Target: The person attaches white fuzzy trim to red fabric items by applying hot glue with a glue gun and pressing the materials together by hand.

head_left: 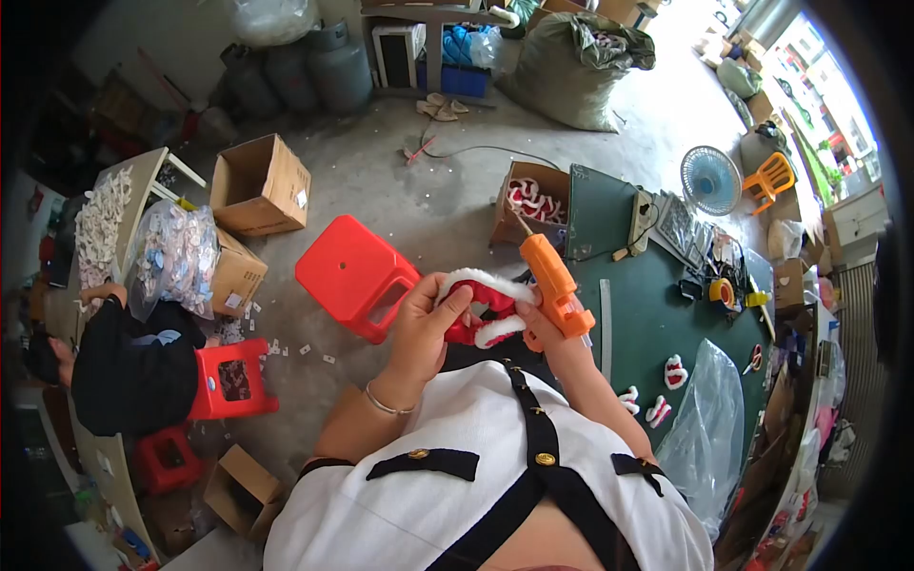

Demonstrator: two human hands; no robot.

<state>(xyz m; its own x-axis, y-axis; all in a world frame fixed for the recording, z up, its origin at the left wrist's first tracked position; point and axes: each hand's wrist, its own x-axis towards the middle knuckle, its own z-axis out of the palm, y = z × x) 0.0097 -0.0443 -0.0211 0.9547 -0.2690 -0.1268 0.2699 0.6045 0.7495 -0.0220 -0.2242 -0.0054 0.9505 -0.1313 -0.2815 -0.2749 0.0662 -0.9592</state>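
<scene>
My left hand [422, 328] is closed around one side of a red fabric piece with white fluffy trim [497, 330], curved like a loop, held in front of my chest. My right hand [555, 341] grips an orange glue gun [549, 274], its nozzle pointing up and away from me. Fingers of that same hand also touch the right end of the fluffy piece. How the right fingers wrap the glue gun's handle is partly hidden. More red and white fluffy pieces [675, 372] lie on the green table [633, 314] to my right.
A red stool [347, 271] stands ahead on the left. An open box [514, 205] of similar fluffy pieces sits beside the table. Scissors [754, 359], clear plastic sheeting [705, 428] and a fan [711, 179] are on the right. A co-worker [133, 366] sits at the left table.
</scene>
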